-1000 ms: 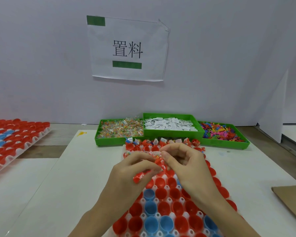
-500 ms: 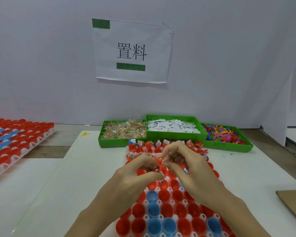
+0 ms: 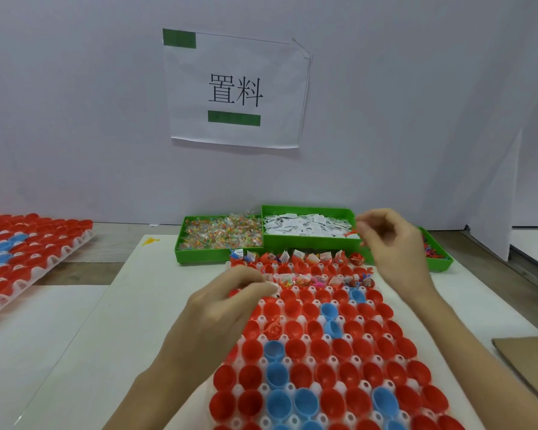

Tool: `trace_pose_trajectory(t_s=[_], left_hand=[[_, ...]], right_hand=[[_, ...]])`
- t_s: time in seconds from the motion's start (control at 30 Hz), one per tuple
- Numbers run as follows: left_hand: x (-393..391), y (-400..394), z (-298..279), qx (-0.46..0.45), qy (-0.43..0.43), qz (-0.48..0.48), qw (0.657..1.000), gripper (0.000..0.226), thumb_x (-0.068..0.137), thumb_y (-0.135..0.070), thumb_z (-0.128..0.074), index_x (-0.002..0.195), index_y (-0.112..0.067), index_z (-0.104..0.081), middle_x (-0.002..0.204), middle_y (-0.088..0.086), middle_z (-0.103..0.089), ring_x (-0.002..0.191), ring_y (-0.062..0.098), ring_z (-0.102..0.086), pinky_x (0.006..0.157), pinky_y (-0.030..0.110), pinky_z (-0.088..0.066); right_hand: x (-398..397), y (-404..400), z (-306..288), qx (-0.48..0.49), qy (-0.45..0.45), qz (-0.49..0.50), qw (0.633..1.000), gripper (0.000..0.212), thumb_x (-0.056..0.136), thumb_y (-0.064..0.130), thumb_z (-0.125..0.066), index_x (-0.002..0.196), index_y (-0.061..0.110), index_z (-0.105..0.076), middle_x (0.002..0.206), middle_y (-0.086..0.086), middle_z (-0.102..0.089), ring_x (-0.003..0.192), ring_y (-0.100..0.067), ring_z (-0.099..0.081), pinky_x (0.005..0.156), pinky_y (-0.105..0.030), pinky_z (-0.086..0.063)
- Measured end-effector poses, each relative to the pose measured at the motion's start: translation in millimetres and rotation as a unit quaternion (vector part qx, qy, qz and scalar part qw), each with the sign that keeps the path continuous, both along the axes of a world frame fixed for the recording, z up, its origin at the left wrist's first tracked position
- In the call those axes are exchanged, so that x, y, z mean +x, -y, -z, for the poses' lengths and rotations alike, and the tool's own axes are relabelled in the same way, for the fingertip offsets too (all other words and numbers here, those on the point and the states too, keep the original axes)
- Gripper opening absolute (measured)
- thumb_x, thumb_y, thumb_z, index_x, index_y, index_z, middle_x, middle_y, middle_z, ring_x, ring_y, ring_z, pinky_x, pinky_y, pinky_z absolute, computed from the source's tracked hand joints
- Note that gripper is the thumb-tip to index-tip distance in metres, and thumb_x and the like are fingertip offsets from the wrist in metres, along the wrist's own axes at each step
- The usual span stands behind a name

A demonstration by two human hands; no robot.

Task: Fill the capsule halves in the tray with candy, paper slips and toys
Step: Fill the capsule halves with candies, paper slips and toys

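We are reading two large black characters, 置料, on a white paper sheet (image 3: pixel 235 88) hanging on the pale wall (image 3: pixel 75 103). We are seeing small dark print on the paper slips (image 3: pixel 308 226) in the middle green bin (image 3: pixel 311 242), but it is proving too small to read.

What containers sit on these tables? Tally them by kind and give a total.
Green plastic bins: 3
White plastic trays of capsule halves: 2
Total: 5
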State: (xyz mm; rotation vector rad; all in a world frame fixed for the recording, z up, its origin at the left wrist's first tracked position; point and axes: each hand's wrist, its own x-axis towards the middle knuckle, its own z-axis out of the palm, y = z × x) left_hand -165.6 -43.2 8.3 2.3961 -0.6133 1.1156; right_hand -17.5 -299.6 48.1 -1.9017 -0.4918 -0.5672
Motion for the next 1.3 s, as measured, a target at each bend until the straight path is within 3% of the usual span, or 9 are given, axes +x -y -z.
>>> trace_pose_trajectory(t_s=[0.1, 0.27, 0.43, 0.53, 0.63, 0.8, 0.97, 1.13, 1.3], left_hand=[[3.4, -5.6, -2.0, -0.035, 0.015, -0.043, 0.998, 0.018, 0.085, 0.003, -0.079, 0.099, -0.008, -0.079, 0.097, 0.002, -0.069, 0.084, 0.009, -0.065, 0.079, 0.019, -0.055], [6.9, -8.7, 0.3, -0.086, -0.011, -0.055, 0.995, 0.015, 0.082, -0.003, -0.080, 0.095, -0.011, -0.080, 0.093, -0.002, -0.069, 0.082, 0.007, -0.065, 0.080, 0.014, -0.053], [10.3, -9.5, 4.8, -0.199, -0.073, -0.030, 0.977, 0.013, 0.083, -0.010, -0.079, 0.094, -0.017, -0.079, 0.089, -0.010, -0.071, 0.081, 0.009, -0.068, 0.074, 0.020, -0.057], [12.4, -10.0, 7.4, -0.245, -0.096, -0.029, 0.964, 0.013, 0.082, -0.016, -0.078, 0.094, -0.021, -0.079, 0.089, -0.012, -0.072, 0.084, 0.010, -0.070, 0.075, 0.018, -0.057], [13.8, -12.7, 9.3, -0.258, -0.104, -0.041, 0.960, 0.018, 0.082, -0.010, -0.081, 0.094, -0.023, -0.079, 0.089, -0.014, -0.072, 0.084, 0.010, -0.070, 0.076, 0.015, -0.056], [11.7, -10.7, 5.8, -0.271, -0.111, -0.027, 0.956, 0.012, 0.081, -0.026, -0.075, 0.093, -0.028, -0.077, 0.089, -0.013, -0.073, 0.084, 0.011, -0.071, 0.076, 0.015, -0.056], [13.2, -11.6, 9.3, -0.252, -0.116, -0.039, 0.960, 0.017, 0.082, -0.010, -0.081, 0.092, -0.023, -0.078, 0.089, -0.011, -0.072, 0.085, 0.010, -0.070, 0.075, 0.015, -0.056], [14.8, -13.2, 11.2, -0.261, -0.122, -0.048, 0.956, 0.018, 0.082, -0.009, -0.082, 0.092, -0.023, -0.078, 0.088, -0.014, -0.073, 0.084, 0.011, -0.070, 0.075, 0.016, -0.056], [17.0, -17.0, 12.2, -0.313, -0.155, -0.050, 0.936, 0.017, 0.083, -0.014, -0.083, 0.094, -0.026, -0.078, 0.085, -0.013, -0.075, 0.085, 0.012, -0.072, 0.077, 0.022, -0.059]], right_hand=[[55.2, 28.5, 3.1, -0.030, -0.013, 0.125, 0.992, 0.006, 0.096, 0.011, -0.068, 0.101, 0.014, -0.070, 0.092, 0.001, -0.071, 0.081, -0.011, -0.066, 0.071, -0.008, -0.047], [114.0, 65.5, 23.2, -0.125, -0.090, 0.236, 0.959, 0.015, 0.095, 0.008, -0.068, 0.104, -0.003, -0.072, 0.102, -0.021, -0.074, 0.095, -0.033, -0.068, 0.091, -0.043, -0.053], [114.8, 63.1, 28.7, -0.187, -0.113, 0.278, 0.935, 0.019, 0.099, 0.001, -0.060, 0.109, -0.007, -0.073, 0.110, -0.026, -0.073, 0.104, -0.040, -0.067, 0.096, -0.045, -0.051], [81.1, 27.5, 19.7, -0.191, -0.054, 0.194, 0.961, 0.021, 0.099, 0.006, -0.061, 0.116, -0.001, -0.072, 0.112, -0.017, -0.073, 0.101, -0.029, -0.068, 0.092, -0.035, -0.051], [21.8, -10.9, 14.3, -0.189, -0.057, 0.003, 0.980, 0.016, 0.096, 0.017, -0.067, 0.111, 0.021, -0.073, 0.102, 0.010, -0.073, 0.091, -0.002, -0.066, 0.081, -0.014, -0.050], [-58.5, -46.0, 26.2, -0.300, -0.062, -0.258, 0.916, 0.015, 0.091, 0.033, -0.075, 0.105, 0.036, -0.078, 0.097, 0.020, -0.066, 0.090, -0.004, -0.064, 0.077, -0.015, -0.052], [-61.3, -58.5, 38.5, -0.402, 0.005, -0.244, 0.883, 0.021, 0.092, 0.037, -0.072, 0.113, 0.035, -0.077, 0.104, 0.015, -0.055, 0.088, 0.007, -0.048, 0.077, -0.004, -0.038], [-57.8, -62.7, 39.7, -0.412, 0.025, -0.243, 0.878, 0.014, 0.095, 0.034, -0.070, 0.108, 0.029, -0.075, 0.104, 0.014, -0.053, 0.095, 0.002, -0.050, 0.083, -0.009, -0.041], [-50.6, -63.9, 31.4, -0.292, -0.010, -0.238, 0.926, 0.009, 0.095, 0.028, -0.070, 0.099, 0.023, -0.077, 0.096, 0.016, -0.064, 0.089, 0.000, -0.061, 0.077, -0.010, -0.048]])
